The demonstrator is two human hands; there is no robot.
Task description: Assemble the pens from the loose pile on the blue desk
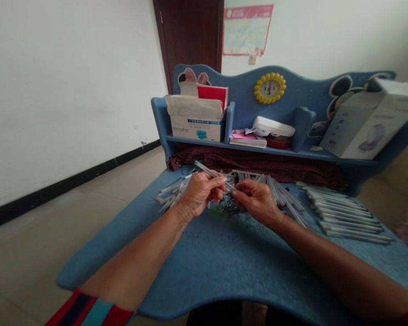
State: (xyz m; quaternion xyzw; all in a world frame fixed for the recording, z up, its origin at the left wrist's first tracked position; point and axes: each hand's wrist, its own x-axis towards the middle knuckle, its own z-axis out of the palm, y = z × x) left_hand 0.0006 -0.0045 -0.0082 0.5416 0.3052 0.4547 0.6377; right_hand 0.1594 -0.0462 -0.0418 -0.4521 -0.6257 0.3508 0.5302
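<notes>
Grey pen [207, 170] slants up-left, gripped in left hand [200, 192], right hand [255, 201] pinching its lower end.

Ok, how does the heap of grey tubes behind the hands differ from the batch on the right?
The heap is jumbled, its tubes crossing; the right batch lies side by side. The heap sits right by the right hand; the right batch lies apart from it. Both are slim grey tubes on the blue desk.
</notes>
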